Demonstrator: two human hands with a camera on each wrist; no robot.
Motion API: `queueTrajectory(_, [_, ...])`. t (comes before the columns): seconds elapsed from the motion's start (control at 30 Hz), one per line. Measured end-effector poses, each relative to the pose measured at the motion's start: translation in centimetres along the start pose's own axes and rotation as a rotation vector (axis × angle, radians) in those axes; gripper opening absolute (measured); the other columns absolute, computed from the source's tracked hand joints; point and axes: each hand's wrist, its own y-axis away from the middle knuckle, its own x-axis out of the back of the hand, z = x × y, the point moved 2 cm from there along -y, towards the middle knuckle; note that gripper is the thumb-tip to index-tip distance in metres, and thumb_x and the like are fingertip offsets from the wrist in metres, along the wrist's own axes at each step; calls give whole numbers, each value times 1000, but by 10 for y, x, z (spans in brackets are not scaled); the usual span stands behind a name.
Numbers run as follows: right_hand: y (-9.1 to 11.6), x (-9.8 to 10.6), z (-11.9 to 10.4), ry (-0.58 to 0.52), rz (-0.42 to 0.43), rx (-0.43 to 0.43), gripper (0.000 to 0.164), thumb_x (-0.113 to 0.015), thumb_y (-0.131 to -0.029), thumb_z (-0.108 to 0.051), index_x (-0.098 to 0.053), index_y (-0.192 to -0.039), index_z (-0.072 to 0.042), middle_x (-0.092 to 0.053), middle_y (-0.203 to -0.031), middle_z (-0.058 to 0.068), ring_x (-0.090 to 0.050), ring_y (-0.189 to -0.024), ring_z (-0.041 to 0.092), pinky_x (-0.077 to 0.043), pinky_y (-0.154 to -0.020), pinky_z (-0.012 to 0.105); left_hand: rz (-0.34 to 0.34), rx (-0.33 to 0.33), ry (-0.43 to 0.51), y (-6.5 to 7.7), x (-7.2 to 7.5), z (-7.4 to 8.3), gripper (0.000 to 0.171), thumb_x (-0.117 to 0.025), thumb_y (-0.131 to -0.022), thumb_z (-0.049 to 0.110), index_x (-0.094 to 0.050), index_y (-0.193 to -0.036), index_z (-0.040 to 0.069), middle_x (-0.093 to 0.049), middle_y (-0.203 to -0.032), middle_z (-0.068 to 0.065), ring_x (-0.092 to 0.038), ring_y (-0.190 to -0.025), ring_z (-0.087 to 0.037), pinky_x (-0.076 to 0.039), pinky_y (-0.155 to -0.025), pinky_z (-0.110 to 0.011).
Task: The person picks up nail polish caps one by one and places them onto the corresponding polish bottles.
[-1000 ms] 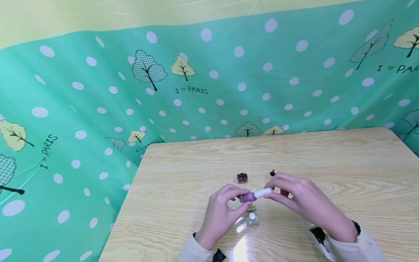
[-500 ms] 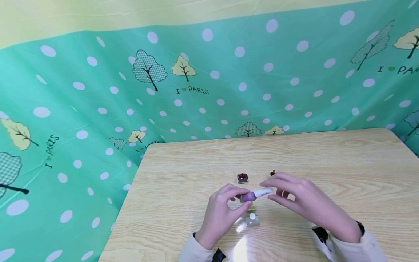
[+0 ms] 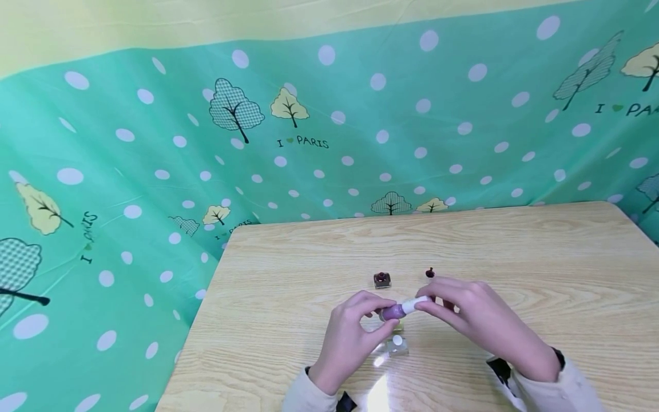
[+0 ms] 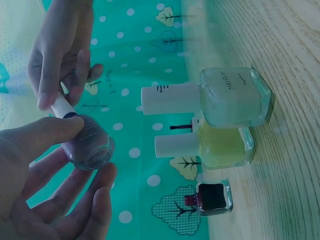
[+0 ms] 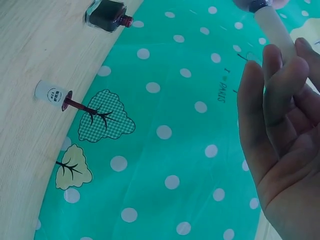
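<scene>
My left hand (image 3: 352, 327) pinches a purple nail polish bottle (image 3: 393, 312) between thumb and fingers, holding it tilted on its side above the table. The fingers and thumb of my right hand (image 3: 473, 312) grip the far end of the bottle's long white cap (image 3: 415, 304). In the left wrist view the cap meets the bottle's neck. Beneath the hands stand a pale clear nail polish bottle (image 4: 235, 97) and a yellow one (image 4: 225, 145), both with white caps on.
Farther back stands a dark red nail polish bottle (image 3: 382, 280) without its cap. That white cap (image 5: 50, 94) stands on the table to its right, its dark red brush pointing up. A green dotted curtain (image 3: 309, 171) hangs behind the wooden table (image 3: 288, 257).
My right hand's fingers loosened around the cap half a second ago, showing more of it, and now grip its end again. The left hand and bottle have barely shifted.
</scene>
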Motion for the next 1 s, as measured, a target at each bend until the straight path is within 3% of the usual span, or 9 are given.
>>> queueTrajectory(0.13, [0, 0, 0, 8, -6, -34, 15, -79, -84, -18, -69, -92, -27, -60, -78, -23, -44, -61, -10, -36, -50, 7, -3, 1, -3, 0, 0, 0, 24, -82, -82, 21, -76, -104, 19, -71, -97, 10, -66, -86, -2, -55, -81, -21])
queueTrajectory(0.3, [2, 5, 0, -19, -38, -73, 28, -80, -82, -21, -69, -108, -23, -62, -85, -21, -46, -62, -10, -39, -49, 11, -7, 15, 0, -1, 1, -1, 24, -82, -82, 23, -75, -105, 20, -71, -98, 10, -66, -87, -2, -56, -81, -23])
queueTrajectory(0.4, [2, 9, 0, -44, -55, -50, 39, -82, -79, -14, -68, -114, -21, -65, -91, -17, -50, -65, -10, -42, -51, 11, -8, 23, 6, -1, 2, -1, 25, -82, -82, 22, -75, -106, 20, -71, -98, 10, -66, -87, -3, -56, -79, -23])
queueTrajectory(0.53, [1, 13, 1, -46, -60, 21, 41, -81, -76, -1, -71, -109, -22, -68, -100, -14, -58, -73, -6, -47, -61, 8, -6, 25, 7, -2, 2, -1, 25, -82, -81, 21, -75, -105, 20, -71, -98, 10, -66, -86, -3, -56, -78, -24])
queueTrajectory(0.67, [0, 13, 1, -26, -44, 50, 35, -81, -77, -2, -75, -105, -22, -69, -100, -14, -58, -74, -6, -46, -63, 6, -1, 11, -9, -2, 2, -1, 25, -82, -81, 22, -75, -105, 19, -71, -98, 10, -66, -87, -3, -57, -80, -24])
queueTrajectory(0.87, [0, 10, 1, -11, -32, -5, 17, -79, -83, -15, -73, -95, -26, -65, -86, -21, -46, -62, -10, -38, -52, 5, 3, -4, -22, -1, 2, 0, 25, -83, -80, 20, -76, -105, 18, -71, -97, 10, -67, -87, -4, -56, -81, -22])
queueTrajectory(1.0, [0, 6, 1, 7, -20, -40, 14, -79, -84, -19, -68, -86, -29, -60, -77, -25, -41, -56, -12, -35, -49, 5, 7, -15, -19, -1, 1, 1, 25, -83, -80, 19, -76, -104, 18, -71, -97, 10, -67, -86, -4, -56, -80, -21])
